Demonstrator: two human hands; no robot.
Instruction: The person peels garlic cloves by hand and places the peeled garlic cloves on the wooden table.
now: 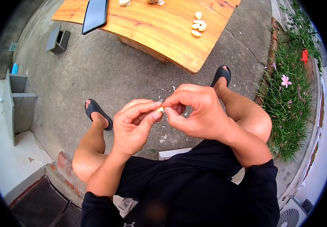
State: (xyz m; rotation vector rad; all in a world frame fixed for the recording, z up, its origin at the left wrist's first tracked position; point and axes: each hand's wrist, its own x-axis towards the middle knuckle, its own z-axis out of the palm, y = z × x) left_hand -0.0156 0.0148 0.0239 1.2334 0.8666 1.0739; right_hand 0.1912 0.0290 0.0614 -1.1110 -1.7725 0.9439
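Note:
A small pale garlic clove point(159, 109) is pinched between the thumb and fingertips of my left hand point(130, 123), above the ground between my knees. My right hand point(199, 109) meets it from the other side, thumb and index finger closed at the clove's edge. The fingers cover most of the clove, and whether a strip of skin lies in the right pinch is too small to make out. Several peeled garlic cloves point(196, 33) lie grouped on the right part of the wooden table point(152, 34). A whitish piece of garlic point(124, 3) sits at its far edge.
A dark phone point(95, 16) lies on the table's left side, reaching its near edge. Bits of pale skin point(163, 138) litter the concrete below my hands. A grey box point(58, 40) stands at left; a grassy flower bed point(290, 102) runs along the right.

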